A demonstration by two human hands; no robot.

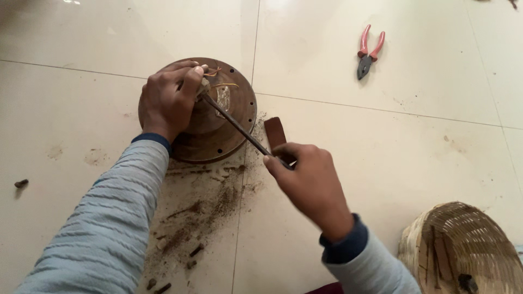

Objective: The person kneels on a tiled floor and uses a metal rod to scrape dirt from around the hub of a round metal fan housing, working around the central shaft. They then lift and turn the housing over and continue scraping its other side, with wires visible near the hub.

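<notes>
Sleeves of ribbed grey-blue knit with dark cuffs fill the bottom of the view, both forearms reaching up toward a round brown motor housing (210, 139) lying flat on the pale tiled floor (381, 163). Left hand (170, 100) is closed over the top left of the housing's raised centre, fingers curled around something small and pale at the hub, too covered to identify. Right hand (310, 182) is closed round the handle end of a long dark screwdriver (237, 125), just below and right of the housing; the shaft runs diagonally up-left and its tip meets the hub right beside the left fingers. Thin red and yellow wires (218, 73) poke out at the housing's top, next to a shiny clear patch. A small brown flat piece (275, 132) lies touching or just beside the housing's right edge, under the shaft. Rusty dirt and a few dark screws (193, 250) are scattered below the housing. Red-handled pliers (368, 54) lie well apart to the upper right; a woven basket (463, 250) sits well apart to the lower right; one stray dark bit (20, 183) lies far left. Judgement: the step in hand looks like prying or scraping at the hub with the tip while the left hand steadies it. The next move calls for a firm hold-down, controlled leverage, and keeping the tip clear of the wires and left fingers.
</notes>
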